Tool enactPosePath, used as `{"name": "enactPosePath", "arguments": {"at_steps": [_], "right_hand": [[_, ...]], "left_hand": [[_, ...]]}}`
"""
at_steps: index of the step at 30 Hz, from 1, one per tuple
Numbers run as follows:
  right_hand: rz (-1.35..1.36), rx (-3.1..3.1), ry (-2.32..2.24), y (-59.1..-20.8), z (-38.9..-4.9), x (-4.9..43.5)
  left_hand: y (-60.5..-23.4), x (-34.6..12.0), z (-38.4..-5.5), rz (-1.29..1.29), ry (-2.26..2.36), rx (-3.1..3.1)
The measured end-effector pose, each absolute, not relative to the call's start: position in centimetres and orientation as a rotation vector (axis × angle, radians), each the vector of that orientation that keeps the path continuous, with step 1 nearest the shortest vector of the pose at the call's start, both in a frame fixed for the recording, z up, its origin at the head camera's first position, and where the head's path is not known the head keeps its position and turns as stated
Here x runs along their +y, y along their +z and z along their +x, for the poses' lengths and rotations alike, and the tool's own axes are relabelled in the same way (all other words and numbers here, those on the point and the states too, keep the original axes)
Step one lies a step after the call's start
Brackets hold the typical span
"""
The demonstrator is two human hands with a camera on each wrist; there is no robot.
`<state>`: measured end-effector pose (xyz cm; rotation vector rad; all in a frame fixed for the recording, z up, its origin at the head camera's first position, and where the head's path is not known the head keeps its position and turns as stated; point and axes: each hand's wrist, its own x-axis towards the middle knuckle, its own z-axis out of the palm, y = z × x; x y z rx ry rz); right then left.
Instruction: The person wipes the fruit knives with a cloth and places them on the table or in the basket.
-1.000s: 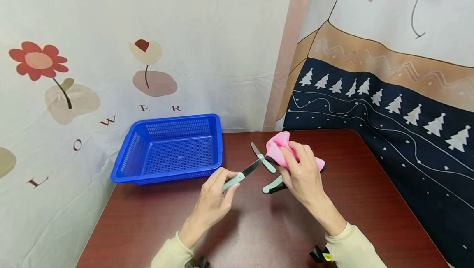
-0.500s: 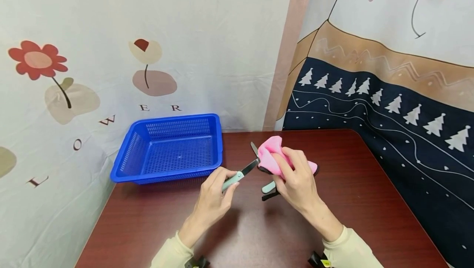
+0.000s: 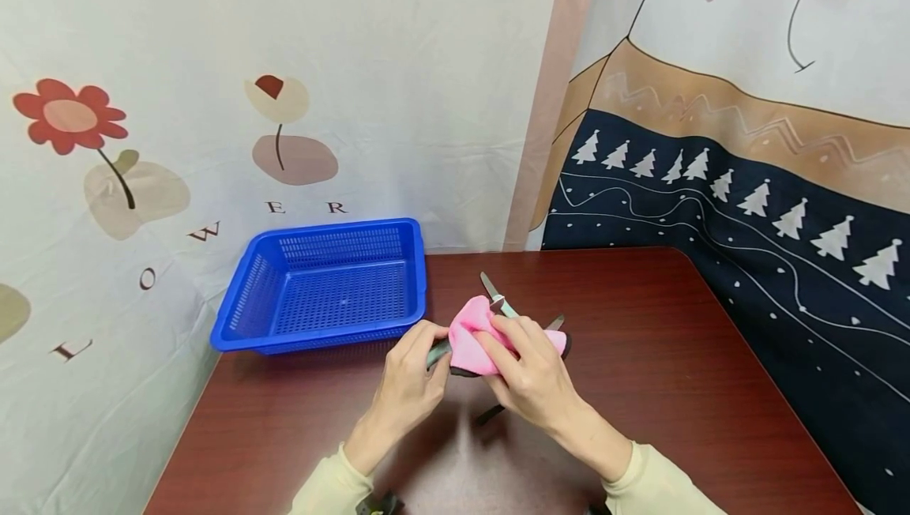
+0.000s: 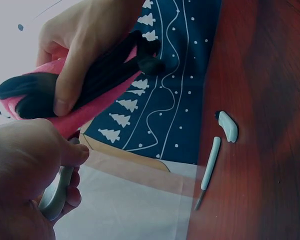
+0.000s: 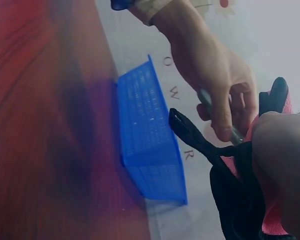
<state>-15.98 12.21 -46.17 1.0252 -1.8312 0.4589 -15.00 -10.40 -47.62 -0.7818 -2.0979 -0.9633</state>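
Where I see the knife (image 3: pixel 438 352) slant: rightward, away, into the pink cloth (image 3: pixel 469 337)
Left hand (image 3: pixel 408 377): pinching its handle (image 4: pixel 55 197)
Right hand (image 3: pixel 532 373): gripping the cloth

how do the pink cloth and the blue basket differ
The cloth is pink with black parts, while the basket is blue throughout. The cloth is soft and bunched; the basket looks stiff, with perforated walls. The cloth is held above the table by the right hand, whereas the basket stands on it. Both are brightly coloured.
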Motion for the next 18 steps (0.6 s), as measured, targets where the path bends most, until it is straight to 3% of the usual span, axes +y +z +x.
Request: {"name": "enactPosePath", "arguments": {"at_steps": [18], "right_hand": [[0.944,-1.949,0.444,-46.3,-16.4,13.2]], "left_hand": [[-47.6,-10.3,-14.8,-0.773,-1.045,-2.129]]}}
